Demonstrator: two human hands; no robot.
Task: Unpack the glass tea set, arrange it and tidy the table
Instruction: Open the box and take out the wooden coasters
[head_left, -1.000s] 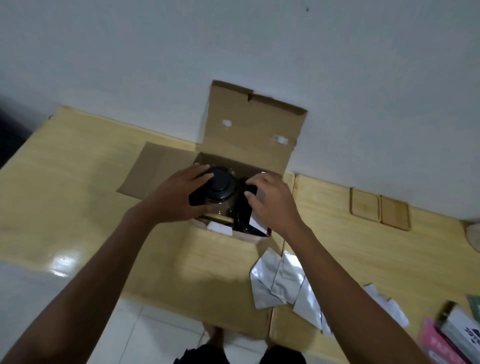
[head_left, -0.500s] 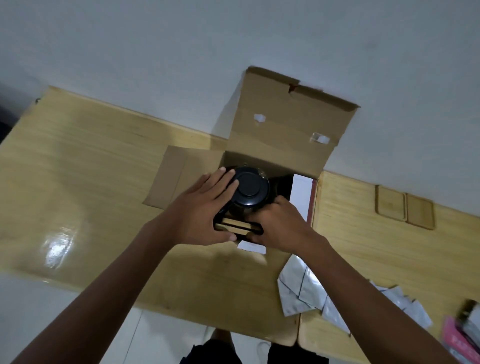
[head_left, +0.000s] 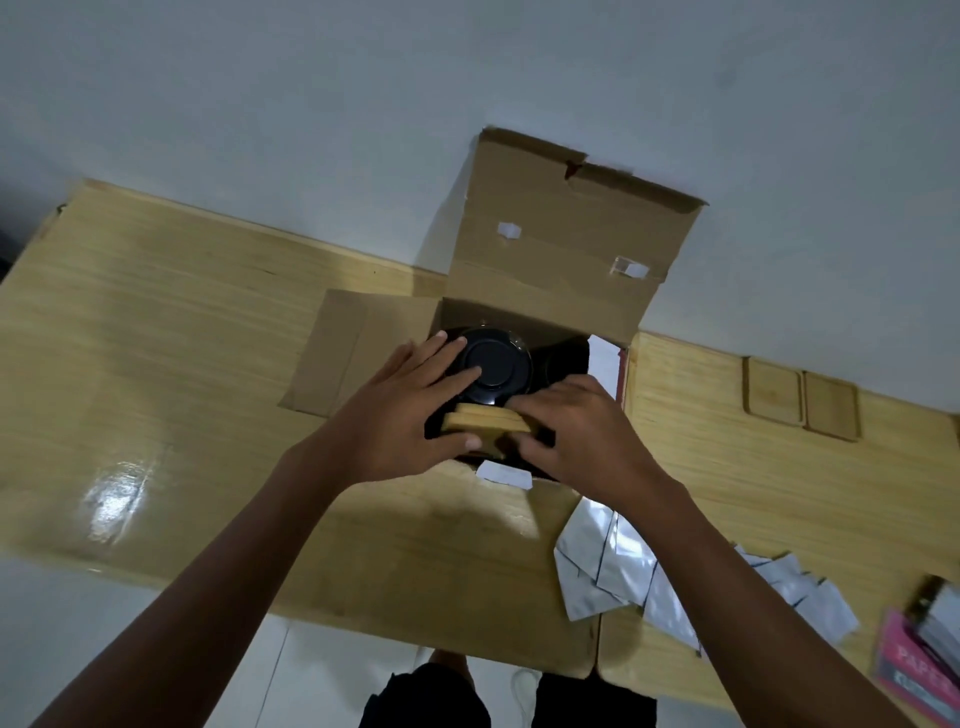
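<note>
The person is reaching into the open cardboard box (head_left: 561, 260) on the wooden table (head_left: 156, 338). The left hand (head_left: 400, 415) and the right hand (head_left: 576, 431) are both gripping a stack of wooden coasters (head_left: 485, 423), which is sitting just in front of the black round lid (head_left: 493, 369) inside the box.
</note>
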